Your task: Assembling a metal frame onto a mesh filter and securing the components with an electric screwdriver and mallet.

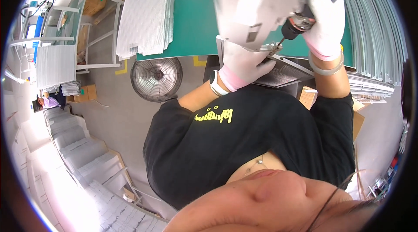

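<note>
Apparently driving or drilling at frame (pixel 287 73), set at green table (pixel 196 25)'s near edge. Grasping drill (pixel 300 23) in right hand (pixel 325 25); touching frame with left hand (pixel 243 66), fingers partly hidden, cannot tell how tight. Likely needing steady bit alignment. Surrounded by mesh stack (pixel 146 16), strips (pixel 374 27), floor fan (pixel 157 79).

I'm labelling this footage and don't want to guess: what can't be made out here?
All in the head view:
Orange-and-black power drill: part of it is cut off by the top edge.
Large glossy white housing: upper part cut off by the same edge.
Dark mesh panel with pale metal frame: partly hidden by the left white-gloved hand.
Thin drill bit: its tip is too small to tell what it touches.
</note>
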Action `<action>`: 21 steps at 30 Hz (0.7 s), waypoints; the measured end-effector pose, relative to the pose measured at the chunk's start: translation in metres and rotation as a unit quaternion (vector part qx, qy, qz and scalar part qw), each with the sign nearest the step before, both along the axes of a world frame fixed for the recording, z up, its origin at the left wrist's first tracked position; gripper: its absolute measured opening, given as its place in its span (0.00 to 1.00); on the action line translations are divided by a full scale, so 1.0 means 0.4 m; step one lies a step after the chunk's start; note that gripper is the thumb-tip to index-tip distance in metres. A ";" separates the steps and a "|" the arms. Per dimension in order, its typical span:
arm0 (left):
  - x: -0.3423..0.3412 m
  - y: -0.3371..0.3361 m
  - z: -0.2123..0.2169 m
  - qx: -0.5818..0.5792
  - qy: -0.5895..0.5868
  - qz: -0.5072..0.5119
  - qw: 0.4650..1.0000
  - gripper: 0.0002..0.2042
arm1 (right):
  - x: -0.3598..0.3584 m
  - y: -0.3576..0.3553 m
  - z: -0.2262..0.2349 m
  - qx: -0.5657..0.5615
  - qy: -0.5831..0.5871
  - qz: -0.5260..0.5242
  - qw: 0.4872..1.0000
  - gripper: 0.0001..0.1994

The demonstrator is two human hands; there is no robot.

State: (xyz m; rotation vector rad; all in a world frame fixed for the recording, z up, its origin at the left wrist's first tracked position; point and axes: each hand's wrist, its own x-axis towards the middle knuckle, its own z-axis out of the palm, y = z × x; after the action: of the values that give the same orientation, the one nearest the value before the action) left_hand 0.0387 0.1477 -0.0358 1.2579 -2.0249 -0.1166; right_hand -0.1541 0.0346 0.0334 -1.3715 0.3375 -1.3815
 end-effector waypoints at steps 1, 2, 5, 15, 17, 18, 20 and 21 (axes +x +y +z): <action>-0.006 -0.002 -0.010 -0.022 0.028 -0.008 0.999 0.15 | -0.019 -0.014 -0.023 0.000 0.000 0.004 1.000 0.15; -0.008 -0.001 -0.015 -0.044 0.057 -0.015 0.997 0.17 | -0.035 -0.028 -0.047 0.039 -0.006 -0.029 0.999 0.19; -0.001 0.002 -0.035 -0.036 0.051 -0.015 0.998 0.19 | -0.044 -0.054 -0.086 0.061 -0.038 -0.047 0.996 0.25; 0.000 -0.007 -0.026 -0.001 0.076 -0.049 0.996 0.18 | 0.008 -0.047 -0.054 -0.060 -0.138 0.239 0.959 0.20; -0.001 -0.013 -0.026 -0.003 0.049 -0.062 0.997 0.18 | -0.006 -0.079 -0.076 -0.450 0.327 -0.284 0.781 0.17; -0.003 -0.013 -0.024 0.012 0.048 -0.054 0.997 0.19 | -0.011 -0.074 -0.083 -0.451 0.325 -0.283 0.781 0.17; -0.001 -0.004 -0.031 0.030 0.048 -0.041 0.998 0.19 | 0.039 -0.010 -0.023 0.007 -0.087 0.078 0.993 0.19; -0.002 -0.001 -0.035 -0.022 0.037 -0.034 0.999 0.19 | 0.027 -0.018 -0.028 0.006 -0.087 0.079 0.993 0.19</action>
State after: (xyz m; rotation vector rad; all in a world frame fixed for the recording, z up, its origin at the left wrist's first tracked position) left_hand 0.0379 0.1473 -0.0500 1.1429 -1.9963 -0.1484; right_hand -0.1435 0.0274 0.0222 -1.2315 0.1193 -1.3533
